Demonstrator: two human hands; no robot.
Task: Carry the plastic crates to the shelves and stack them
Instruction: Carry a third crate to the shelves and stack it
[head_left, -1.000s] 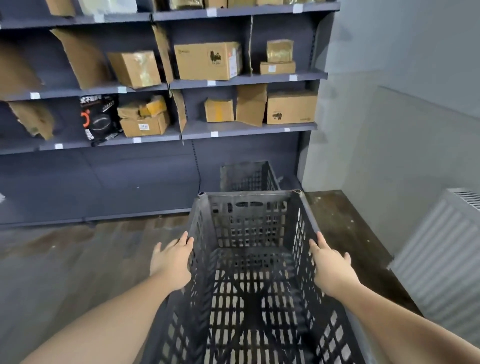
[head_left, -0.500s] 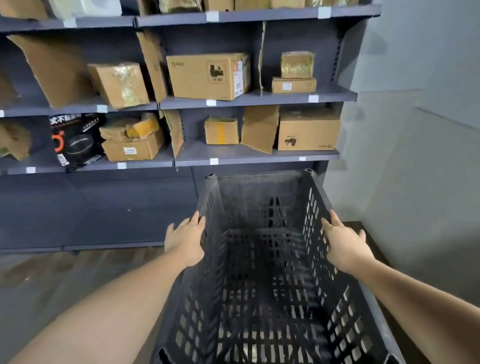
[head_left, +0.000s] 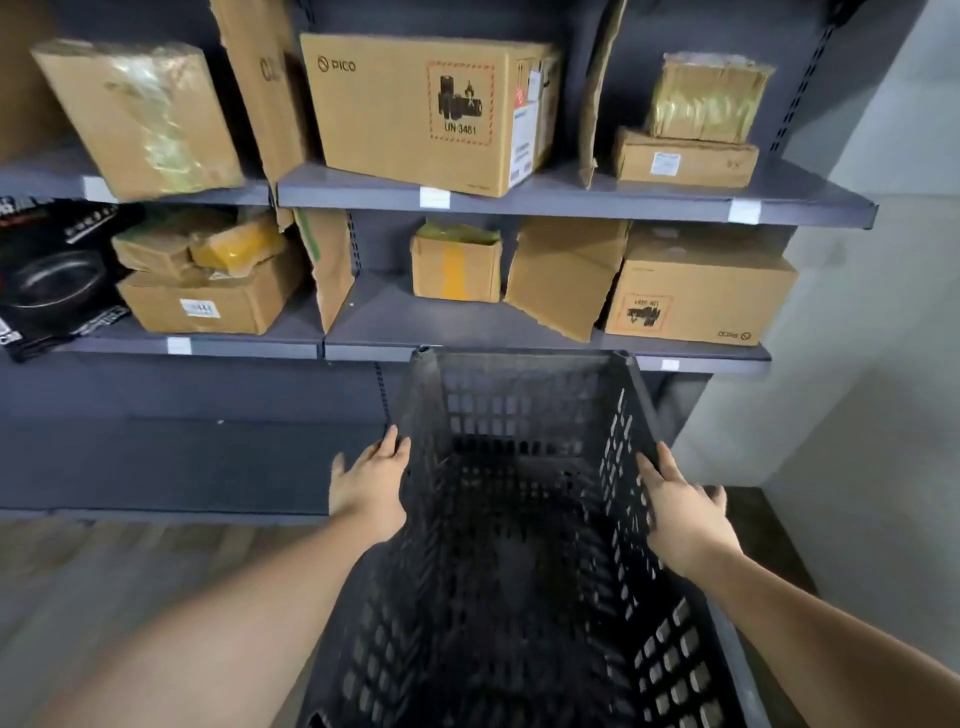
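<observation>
I carry a dark grey slotted plastic crate (head_left: 519, 410) in front of me, tilted with its far end raised toward the grey metal shelves (head_left: 571, 203). My left hand (head_left: 366, 493) presses flat against the outside of its left wall, fingers straight. My right hand (head_left: 680, 512) presses the outside of the right wall the same way. The crate's far rim reaches the edge of the lower loaded shelf (head_left: 363, 352). Whatever stands on the floor behind the crate is hidden.
Cardboard boxes fill both shelves, among them a large PICO box (head_left: 415, 109) above and another (head_left: 696, 291) at the lower right. A black printed box (head_left: 47, 275) sits far left. A pale wall (head_left: 862, 364) closes the right side. Wooden floor (head_left: 130, 571) lies left.
I have come closer to the shelves with the crate, and its far end has risen. The second crate seen on the floor by the shelf base is now covered by the carried one.
</observation>
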